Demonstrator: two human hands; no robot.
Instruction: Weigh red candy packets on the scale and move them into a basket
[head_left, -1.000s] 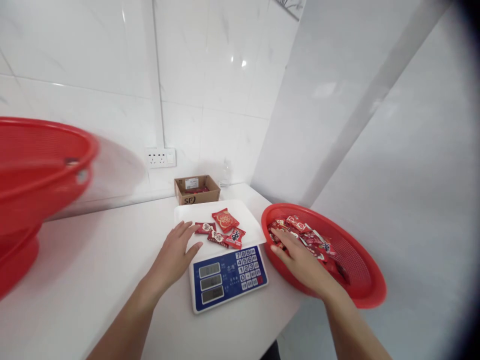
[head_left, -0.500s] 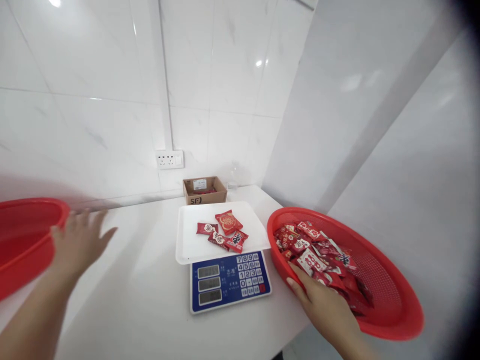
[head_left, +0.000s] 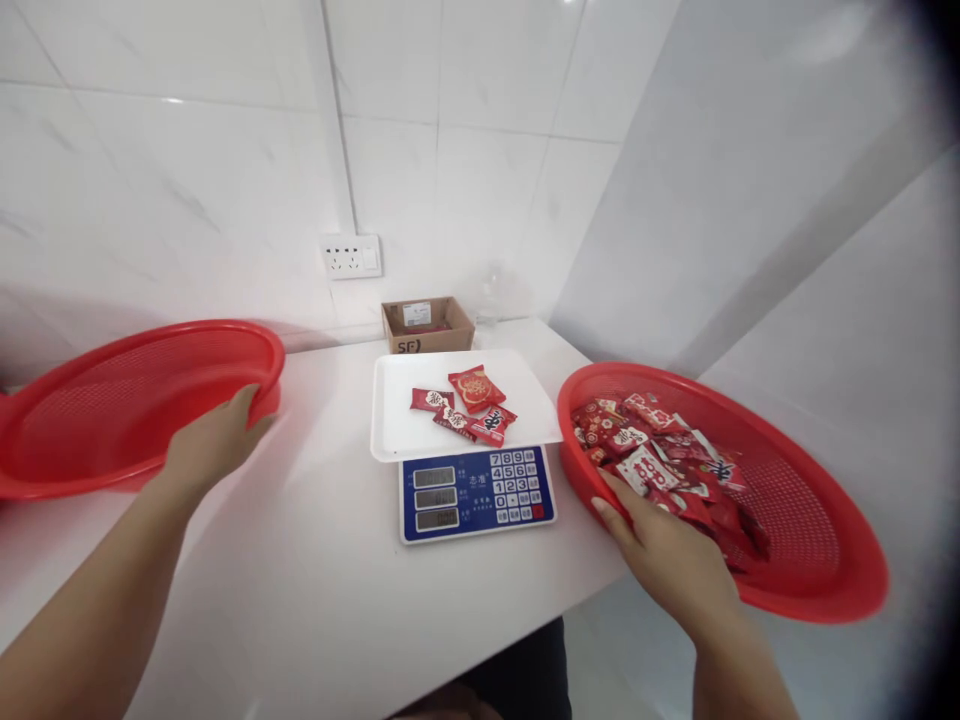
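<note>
My left hand (head_left: 217,440) is closed over the right end of the rim of a red plastic basket (head_left: 142,350); its fingers reach inside, and no contents show in the visible part. My right hand (head_left: 671,555) grips the near rim of a second red basket (head_left: 832,500), which tilts at the table's right edge. Several red candy packets (head_left: 645,467) lie heaped in that one. Between the baskets stands a digital scale (head_left: 480,490) with a blue keypad panel. On its white tray (head_left: 397,425) rest several red packets (head_left: 476,388).
Behind the scale, a small cardboard box (head_left: 431,340) holds something red. Clear plastic (head_left: 491,295) lies beside it. A wall socket (head_left: 352,257) sits above the white table (head_left: 315,620). Tiled wall closes the back, a grey panel the right.
My left hand, earlier spread near the left basket, has closed on its rim, and that basket has shifted right. My right hand keeps its hold. The view has tipped downward.
</note>
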